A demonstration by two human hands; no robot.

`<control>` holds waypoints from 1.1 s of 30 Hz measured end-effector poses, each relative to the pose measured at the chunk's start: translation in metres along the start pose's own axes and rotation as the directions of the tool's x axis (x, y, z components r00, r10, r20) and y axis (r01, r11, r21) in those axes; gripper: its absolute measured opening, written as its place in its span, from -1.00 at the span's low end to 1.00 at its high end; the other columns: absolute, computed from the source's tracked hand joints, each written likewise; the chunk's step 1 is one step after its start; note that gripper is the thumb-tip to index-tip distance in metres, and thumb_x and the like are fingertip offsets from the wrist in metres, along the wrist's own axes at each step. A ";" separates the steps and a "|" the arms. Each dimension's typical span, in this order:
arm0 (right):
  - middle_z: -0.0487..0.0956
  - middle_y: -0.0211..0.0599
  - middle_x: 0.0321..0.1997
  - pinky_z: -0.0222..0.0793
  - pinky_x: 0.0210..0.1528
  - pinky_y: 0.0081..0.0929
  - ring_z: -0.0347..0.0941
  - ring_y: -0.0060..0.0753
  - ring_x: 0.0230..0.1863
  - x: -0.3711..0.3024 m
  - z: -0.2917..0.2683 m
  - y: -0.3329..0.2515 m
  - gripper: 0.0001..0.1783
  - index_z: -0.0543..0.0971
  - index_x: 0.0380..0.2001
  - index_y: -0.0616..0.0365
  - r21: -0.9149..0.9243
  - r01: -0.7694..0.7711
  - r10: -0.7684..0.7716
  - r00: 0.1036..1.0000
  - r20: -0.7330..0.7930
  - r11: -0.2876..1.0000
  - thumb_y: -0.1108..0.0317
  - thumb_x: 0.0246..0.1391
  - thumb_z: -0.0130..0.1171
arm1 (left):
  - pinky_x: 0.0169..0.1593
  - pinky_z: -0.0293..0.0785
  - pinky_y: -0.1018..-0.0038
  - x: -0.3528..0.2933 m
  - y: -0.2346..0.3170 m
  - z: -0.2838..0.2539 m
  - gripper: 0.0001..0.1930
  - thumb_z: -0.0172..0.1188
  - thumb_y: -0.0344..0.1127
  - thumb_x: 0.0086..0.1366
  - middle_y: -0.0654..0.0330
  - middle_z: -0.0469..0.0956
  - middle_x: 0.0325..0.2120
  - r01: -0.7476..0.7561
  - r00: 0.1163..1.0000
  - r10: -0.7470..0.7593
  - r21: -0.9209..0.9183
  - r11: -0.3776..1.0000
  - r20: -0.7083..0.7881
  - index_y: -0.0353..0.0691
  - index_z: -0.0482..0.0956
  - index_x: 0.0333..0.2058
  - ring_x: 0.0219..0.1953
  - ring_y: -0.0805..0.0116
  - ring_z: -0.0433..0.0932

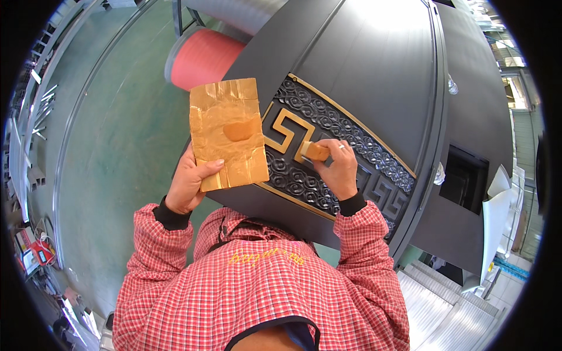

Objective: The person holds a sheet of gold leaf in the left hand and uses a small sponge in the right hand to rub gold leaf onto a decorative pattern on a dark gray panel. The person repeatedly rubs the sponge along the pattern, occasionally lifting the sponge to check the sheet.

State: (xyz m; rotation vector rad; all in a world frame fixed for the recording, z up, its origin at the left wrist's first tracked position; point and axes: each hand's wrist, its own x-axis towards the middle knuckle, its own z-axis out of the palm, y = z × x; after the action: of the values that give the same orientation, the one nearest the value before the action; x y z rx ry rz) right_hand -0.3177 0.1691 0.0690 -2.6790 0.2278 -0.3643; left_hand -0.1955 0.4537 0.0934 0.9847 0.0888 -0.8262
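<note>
My left hand (188, 182) grips the lower left edge of a gold-coated piece of cardboard (225, 102), thumb on top. A darker wet-looking patch of gold-brown paint (241, 131) lies on its face. Between the fingers and thumb of my right hand (341, 169) is a small sponge block (317, 151), its pale end against the raised key pattern (287, 126) on a dark grey door panel (357, 76). Left of the sponge that pattern is gold; further right, the raised key shapes (386, 198) are dark. Gold strips (351, 126) border the scrollwork band (298, 184).
Beyond the cardboard stands a large pink roll (206, 58), with a grey roll (237, 13) behind it. The dark panel has a rectangular opening (463, 178) on the right. Ribbed metal lengths (430, 298) lie at lower right. Green floor (117, 128) spreads out at left.
</note>
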 end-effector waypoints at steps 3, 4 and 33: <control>0.59 -0.37 -0.32 0.35 -0.09 -0.33 0.47 -0.19 -0.22 -0.004 0.000 -0.004 -0.61 0.55 -0.33 0.05 0.007 -0.004 0.004 1.000 0.031 1.000 0.51 -0.36 0.39 | 0.12 0.48 0.34 0.001 -0.001 -0.003 -0.38 0.09 -0.64 0.19 0.07 0.43 0.07 0.008 1.000 -0.007 0.030 1.000 -0.016 -0.28 0.13 0.23 0.07 0.26 0.50; 0.59 -0.37 -0.32 0.35 -0.09 -0.33 0.47 -0.19 -0.22 -0.005 0.001 -0.003 -0.61 0.55 -0.33 0.05 0.023 -0.028 0.028 1.000 0.000 0.999 0.51 -0.37 0.39 | 0.12 0.49 0.34 0.001 -0.001 -0.003 -0.38 0.09 -0.64 0.19 0.07 0.43 0.07 0.005 1.000 -0.005 0.022 1.000 -0.014 -0.28 0.14 0.23 0.06 0.26 0.50; 0.54 -0.26 -0.30 0.42 -0.22 -0.34 0.49 -0.16 -0.25 0.013 -0.066 -0.060 -0.61 0.52 -0.29 0.14 0.143 0.018 -0.005 0.996 -0.093 0.990 0.54 -0.34 0.29 | 0.19 0.39 0.33 0.007 -0.032 0.049 -0.35 0.16 -0.58 0.19 0.12 0.40 0.11 0.078 0.969 -0.092 0.066 0.995 0.231 -0.25 0.13 0.24 0.14 0.31 0.43</control>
State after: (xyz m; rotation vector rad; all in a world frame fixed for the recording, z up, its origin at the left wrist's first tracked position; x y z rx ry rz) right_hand -0.3181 0.1945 0.1562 -2.5257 0.2053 -0.4902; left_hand -0.2254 0.4030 0.0957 0.9348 -0.0965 -1.0233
